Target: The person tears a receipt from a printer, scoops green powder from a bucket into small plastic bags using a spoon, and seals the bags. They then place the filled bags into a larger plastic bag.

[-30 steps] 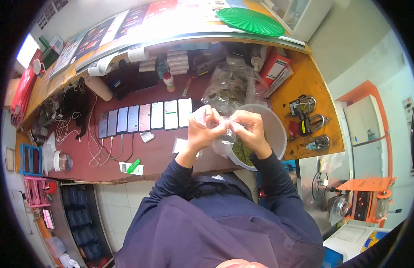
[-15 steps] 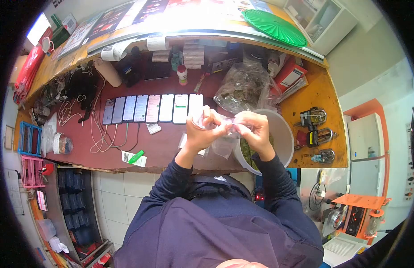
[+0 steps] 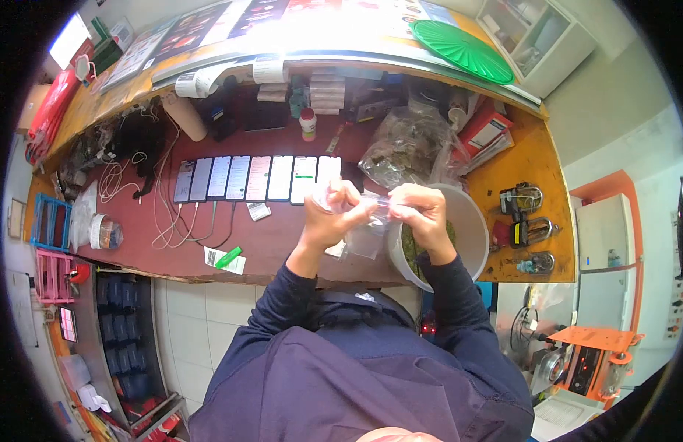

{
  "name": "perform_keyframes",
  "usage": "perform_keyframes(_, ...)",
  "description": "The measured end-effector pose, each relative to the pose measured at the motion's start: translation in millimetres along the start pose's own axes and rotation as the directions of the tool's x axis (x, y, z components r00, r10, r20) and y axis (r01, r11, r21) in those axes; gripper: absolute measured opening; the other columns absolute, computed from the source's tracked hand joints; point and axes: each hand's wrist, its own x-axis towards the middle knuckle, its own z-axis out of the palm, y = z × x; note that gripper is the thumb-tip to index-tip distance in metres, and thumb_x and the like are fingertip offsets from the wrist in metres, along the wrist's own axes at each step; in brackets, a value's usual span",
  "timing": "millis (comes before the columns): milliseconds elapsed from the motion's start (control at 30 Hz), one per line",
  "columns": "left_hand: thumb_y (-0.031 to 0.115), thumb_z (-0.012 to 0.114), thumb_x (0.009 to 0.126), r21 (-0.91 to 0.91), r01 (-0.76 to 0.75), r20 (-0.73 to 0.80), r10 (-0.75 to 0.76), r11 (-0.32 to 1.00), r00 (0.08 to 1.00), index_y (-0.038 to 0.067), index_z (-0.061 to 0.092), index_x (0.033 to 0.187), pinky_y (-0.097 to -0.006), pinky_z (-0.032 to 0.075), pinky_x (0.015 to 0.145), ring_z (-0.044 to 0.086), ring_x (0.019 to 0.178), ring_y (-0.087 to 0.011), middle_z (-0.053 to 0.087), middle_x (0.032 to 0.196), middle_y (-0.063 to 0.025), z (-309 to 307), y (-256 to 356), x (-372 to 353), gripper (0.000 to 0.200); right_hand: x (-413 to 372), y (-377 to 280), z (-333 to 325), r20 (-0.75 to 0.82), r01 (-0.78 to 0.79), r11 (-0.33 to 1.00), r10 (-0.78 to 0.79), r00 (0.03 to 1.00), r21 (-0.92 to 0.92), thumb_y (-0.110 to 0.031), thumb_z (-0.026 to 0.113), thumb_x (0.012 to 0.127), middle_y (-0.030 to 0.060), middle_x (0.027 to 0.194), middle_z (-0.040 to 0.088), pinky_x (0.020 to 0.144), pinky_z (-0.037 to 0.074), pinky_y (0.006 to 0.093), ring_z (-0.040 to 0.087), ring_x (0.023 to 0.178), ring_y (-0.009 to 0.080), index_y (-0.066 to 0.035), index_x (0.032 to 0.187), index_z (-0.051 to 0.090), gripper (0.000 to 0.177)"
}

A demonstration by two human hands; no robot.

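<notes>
The left hand (image 3: 328, 215) and right hand (image 3: 421, 215) each pinch the clear plastic bag (image 3: 365, 236) just left of the white bucket (image 3: 472, 230), where pulling too hard could split its thin film.

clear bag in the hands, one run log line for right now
left hand: pinching clear bag | right hand: pinching same bag | bag: hanging beside white bucket | phones: in a row on table

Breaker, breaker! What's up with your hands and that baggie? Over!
Left hand and right hand pinching clear bag. Bag hanging between them. White bucket close by right hand, not blocking. Over.
</notes>
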Motion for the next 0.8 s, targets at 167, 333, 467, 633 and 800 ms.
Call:
perform_keyframes(167, -0.008, 0.077, 0.073, -0.045, -0.093, -0.013, 0.093, 0.995, 0.996, 0.012, 0.034, 0.071, -0.0249, 0.051, 0.057, 0.063, 0.064, -0.0111, 0.063, 0.071, -0.0081, -19.4, -11.4, -0.6, 0.048, -0.2, 3.9, 0.0, -0.01, -0.074, 0.995, 0.075, 0.997, 0.062, -0.009, 0.066, 0.075, 0.0083, 0.07, 0.064, 0.06, 0.045, 0.027, 0.06, 0.066, 0.0147, 0.003, 0.072, 0.066, 0.012)
perform_keyframes(333, -0.005, 0.078, 0.073, 0.039, -0.034, -0.038, 0.035, 0.999, 0.999, 0.012, 0.033, 0.07, -0.0259, 0.05, 0.06, 0.064, 0.071, -0.0118, 0.065, 0.074, -0.0098, -11.0, 1.4, -0.5, 0.049, 8.9, 0.8, 7.3, -0.01, 0.039, 0.992, -0.04, 0.999, -0.117, -0.009, 0.066, 0.071, 0.0095, 0.072, 0.065, 0.066, 0.048, 0.0279, 0.062, 0.07, 0.0174, 0.001, 0.073, 0.067, 0.01)
perform_keyframes(467, -0.002, 0.081, 0.069, 0.168, -0.148, -0.002, 0.15, 0.975, 0.989, 0.012, 0.033, 0.069, -0.026, 0.05, 0.063, 0.064, 0.075, -0.0113, 0.067, 0.077, -0.0096, -6.1, 3.6, -0.7, 0.05, 9.6, 1.3, 10.6, -0.009, 0.066, 0.978, -0.069, 0.998, -0.2, -0.009, 0.068, 0.068, 0.01, 0.074, 0.067, 0.07, 0.049, 0.0305, 0.064, 0.072, 0.0208, 0.0, 0.073, 0.067, 0.011)
perform_keyframes(633, -0.001, 0.081, 0.066, 0.124, -0.095, -0.005, 0.096, 0.988, 0.995, 0.013, 0.033, 0.069, -0.0249, 0.049, 0.064, 0.063, 0.073, -0.011, 0.068, 0.079, -0.0105, -0.5, -5.0, 0.6, 0.051, 9.5, 2.9, 7.1, -0.019, 0.176, 0.92, -0.195, 0.981, -0.351, -0.009, 0.069, 0.064, 0.0083, 0.075, 0.068, 0.072, 0.051, 0.0341, 0.064, 0.074, 0.0243, -0.004, 0.073, 0.068, 0.011)
perform_keyframes(800, -0.003, 0.077, 0.064, 0.093, -0.076, 0.013, 0.075, 0.993, 0.997, 0.013, 0.033, 0.069, -0.0236, 0.047, 0.063, 0.056, 0.069, -0.0077, 0.057, 0.071, -0.002, 10.1, -4.7, 5.4, 0.047, 13.9, -6.6, 4.6, 0.035, 0.219, 0.89, -0.224, 0.974, -0.4, -0.009, 0.07, 0.063, 0.0083, 0.074, 0.067, 0.072, 0.05, 0.0349, 0.064, 0.074, 0.0254, -0.004, 0.072, 0.067, 0.011)
